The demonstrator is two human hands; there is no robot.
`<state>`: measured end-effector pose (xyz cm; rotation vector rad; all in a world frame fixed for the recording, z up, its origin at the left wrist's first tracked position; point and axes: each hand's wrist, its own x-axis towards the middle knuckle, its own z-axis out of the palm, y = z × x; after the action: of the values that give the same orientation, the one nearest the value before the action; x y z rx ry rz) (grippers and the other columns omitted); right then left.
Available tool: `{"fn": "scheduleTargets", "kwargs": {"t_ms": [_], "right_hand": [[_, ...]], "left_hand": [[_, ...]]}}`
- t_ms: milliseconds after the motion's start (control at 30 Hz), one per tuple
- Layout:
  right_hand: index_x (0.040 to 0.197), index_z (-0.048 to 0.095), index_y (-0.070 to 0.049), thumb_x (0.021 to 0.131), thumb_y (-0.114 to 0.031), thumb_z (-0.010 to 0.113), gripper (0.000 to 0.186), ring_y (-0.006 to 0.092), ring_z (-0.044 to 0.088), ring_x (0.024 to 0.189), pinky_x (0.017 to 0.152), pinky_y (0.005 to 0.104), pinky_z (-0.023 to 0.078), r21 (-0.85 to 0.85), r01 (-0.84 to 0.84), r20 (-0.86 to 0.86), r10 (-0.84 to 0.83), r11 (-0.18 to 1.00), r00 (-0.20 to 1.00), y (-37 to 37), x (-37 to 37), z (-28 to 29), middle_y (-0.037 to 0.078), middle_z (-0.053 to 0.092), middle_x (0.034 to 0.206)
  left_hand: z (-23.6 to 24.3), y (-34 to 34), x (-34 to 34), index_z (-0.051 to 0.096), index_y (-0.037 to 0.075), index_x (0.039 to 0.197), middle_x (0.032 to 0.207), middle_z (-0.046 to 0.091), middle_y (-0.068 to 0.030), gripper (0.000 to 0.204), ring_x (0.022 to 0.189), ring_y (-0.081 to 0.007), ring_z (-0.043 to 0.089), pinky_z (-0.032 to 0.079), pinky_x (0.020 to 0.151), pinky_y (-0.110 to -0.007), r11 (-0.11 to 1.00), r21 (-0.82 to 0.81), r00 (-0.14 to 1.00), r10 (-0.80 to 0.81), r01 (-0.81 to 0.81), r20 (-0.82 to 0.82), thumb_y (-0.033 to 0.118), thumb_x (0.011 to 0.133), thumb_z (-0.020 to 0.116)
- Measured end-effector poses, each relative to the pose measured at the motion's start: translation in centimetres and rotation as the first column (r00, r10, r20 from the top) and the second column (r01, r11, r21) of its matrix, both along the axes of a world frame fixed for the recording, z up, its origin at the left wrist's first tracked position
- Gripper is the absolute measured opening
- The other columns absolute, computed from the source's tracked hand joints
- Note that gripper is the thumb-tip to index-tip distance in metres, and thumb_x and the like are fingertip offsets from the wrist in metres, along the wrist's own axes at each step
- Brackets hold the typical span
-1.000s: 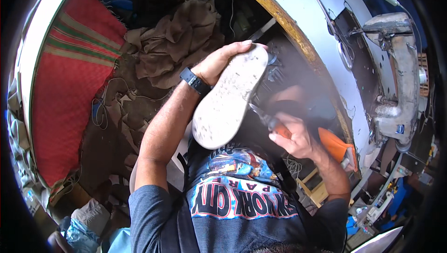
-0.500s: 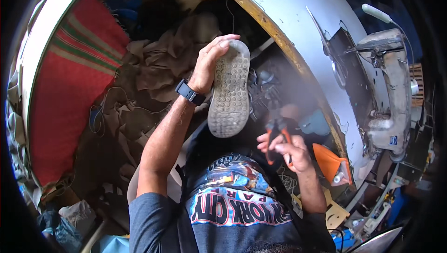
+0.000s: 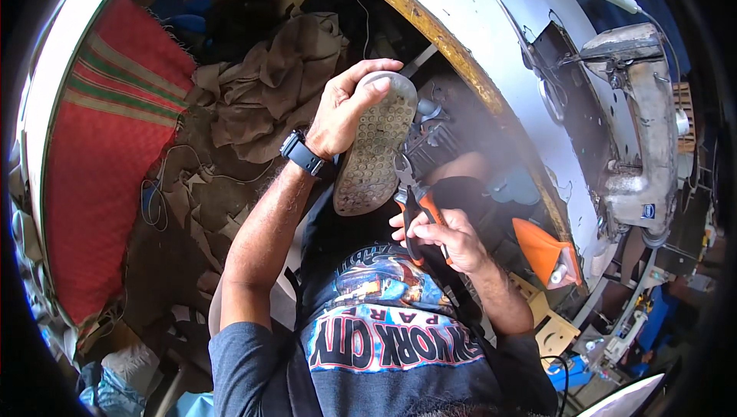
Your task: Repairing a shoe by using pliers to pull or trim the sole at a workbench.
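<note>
My left hand (image 3: 343, 114), with a black watch at the wrist, grips a worn shoe (image 3: 376, 137) by its upper end. The grey, studded sole faces up and leans to one side. In my right hand (image 3: 454, 242) is a pair of pliers (image 3: 418, 204) with orange and black handles. Their handles are spread, and the metal jaws meet the right edge of the sole near its middle. Whether the jaws bite on anything there is too small to tell.
A white table (image 3: 491, 56) with a worn wooden edge curves along the right, bearing a sewing machine (image 3: 645, 133) and scissors (image 3: 549, 98). An orange container (image 3: 541, 252) sits by its edge. Brown material scraps (image 3: 269, 87) lie at left, beside a red striped cloth (image 3: 107, 179).
My right hand has brought the pliers up and left to the sole's edge. The shoe has tilted, its lower end shifting slightly left.
</note>
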<state>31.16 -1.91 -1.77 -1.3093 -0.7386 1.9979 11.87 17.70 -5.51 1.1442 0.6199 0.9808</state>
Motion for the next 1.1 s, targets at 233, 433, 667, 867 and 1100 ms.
{"fn": "scheduleTargets", "kwargs": {"t_ms": [233,433,667,867,1100], "right_hand": [[0.096,0.062,0.004,0.095,-0.017,0.057,0.022,0.0315,0.067,0.103,0.082,0.0391,0.058,-0.102,0.027,-0.044,-0.031,0.994,0.999,0.2,0.7,-0.5,0.026,0.061,0.120],[0.092,0.061,0.002,0.098,-0.026,0.056,0.030,0.0214,0.068,0.080,0.069,0.0326,0.059,-0.144,0.075,-0.149,-0.096,0.987,0.984,0.0,0.7,-1.6,0.017,0.065,0.099],[0.089,0.065,0.004,0.088,-0.007,0.068,0.011,0.0252,0.065,0.075,0.072,0.0351,0.053,0.676,-0.107,0.534,-0.385,0.729,0.753,-0.2,-0.9,-0.2,0.013,0.066,0.082],[0.097,0.059,0.004,0.090,-0.007,0.064,0.013,0.0257,0.060,0.080,0.075,0.0344,0.049,0.667,-0.151,0.632,-0.446,0.730,0.634,0.7,0.6,0.6,0.014,0.058,0.092],[0.103,0.062,0.002,0.092,-0.016,0.060,0.022,0.0236,0.061,0.110,0.097,0.0369,0.046,0.246,0.144,0.076,-0.167,0.958,0.983,-0.3,2.1,1.3,0.019,0.058,0.123]], "left_hand": [[0.8,-1.0,0.6,0.062,0.003,0.125,0.108,0.068,-0.0063,0.045,0.101,-0.0137,0.062,0.047,0.093,-0.031,0.997,0.017,0.997,-0.074,0.074,-0.031,0.034,0.091,0.066],[1.3,-1.8,1.3,0.062,0.002,0.124,0.109,0.067,-0.0078,0.045,0.102,-0.0147,0.062,0.047,0.093,-0.031,0.996,0.063,0.997,-0.057,0.060,-0.051,0.034,0.092,0.063],[-0.4,0.0,0.7,0.059,0.003,0.125,0.107,0.067,-0.0077,0.041,0.094,-0.0163,0.064,0.051,0.087,-0.032,0.951,-0.308,0.982,0.047,0.012,0.182,0.034,0.098,0.050],[-1.1,0.4,-0.2,0.057,0.005,0.126,0.108,0.067,-0.0088,0.042,0.093,-0.0181,0.066,0.053,0.085,-0.035,0.892,-0.444,0.955,0.057,0.083,0.292,0.034,0.097,0.050],[-1.3,0.4,0.3,0.056,0.003,0.127,0.108,0.067,-0.0091,0.046,0.093,-0.0183,0.066,0.053,0.085,-0.034,0.904,-0.408,0.951,0.002,0.130,0.309,0.038,0.097,0.051]]}}
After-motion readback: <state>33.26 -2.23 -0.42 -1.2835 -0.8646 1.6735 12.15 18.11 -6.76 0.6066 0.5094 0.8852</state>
